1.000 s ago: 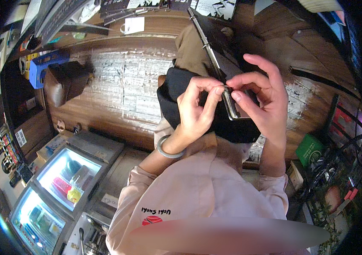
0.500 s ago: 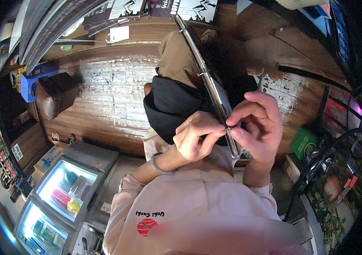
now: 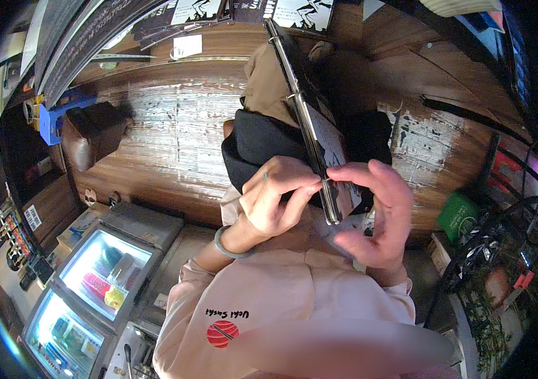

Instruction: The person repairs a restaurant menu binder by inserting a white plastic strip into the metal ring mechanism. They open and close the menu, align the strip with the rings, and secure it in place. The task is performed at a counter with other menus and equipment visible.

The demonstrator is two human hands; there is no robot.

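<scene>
A ring-bound menu (image 3: 308, 136) stands edge-on before my body, its spine slanting from the far end toward my waist, with thin metal rings along it. My left hand (image 3: 276, 197) is closed in a pinch, thumb and index finger at the small ring (image 3: 325, 180) nearest me. Across the spine, my right hand (image 3: 384, 215) is open, thumb and index finger wide apart. The right index fingertip is at the spine beside that ring; whether it touches is hard to tell. A dark printed page (image 3: 332, 148) shows on the menu's right side.
Black cloth (image 3: 259, 142) lies over my lap. More printed menus (image 3: 303, 14) lie on the wooden counter ahead, beside a white card (image 3: 187, 47). A brown padded stool (image 3: 92, 136) stands left, a lit display fridge (image 3: 101, 271) lower left. Cables and a green box (image 3: 459, 213) are right.
My right thumb has come away from the ring, and the right hand has opened. The left hand keeps its pinch. The menu has turned slightly, showing more of its right side.
</scene>
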